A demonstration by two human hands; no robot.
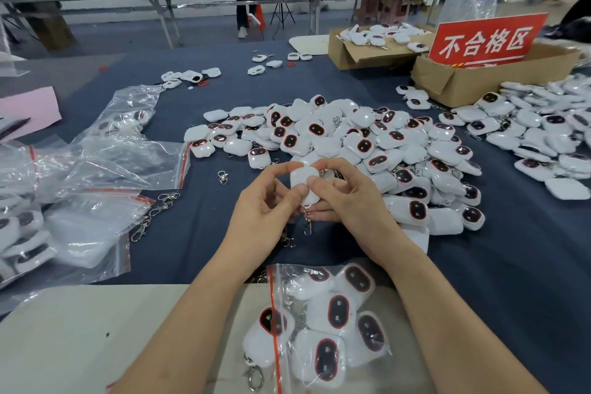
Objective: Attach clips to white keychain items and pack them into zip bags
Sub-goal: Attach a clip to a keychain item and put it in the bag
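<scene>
Head view shows the left hand [268, 201] and right hand [350, 198] pinching one white keychain item [303, 181], clip [308, 223] dangling beneath, just before the large heap [351, 137]; a part-filled zip bag [323, 313] lies nearer still, so most work seemingly remains.

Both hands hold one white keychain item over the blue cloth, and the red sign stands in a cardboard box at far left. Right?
No: the head view shows the red sign in the cardboard box at far right. The left hand and right hand do hold one white keychain item over the blue cloth.
</scene>
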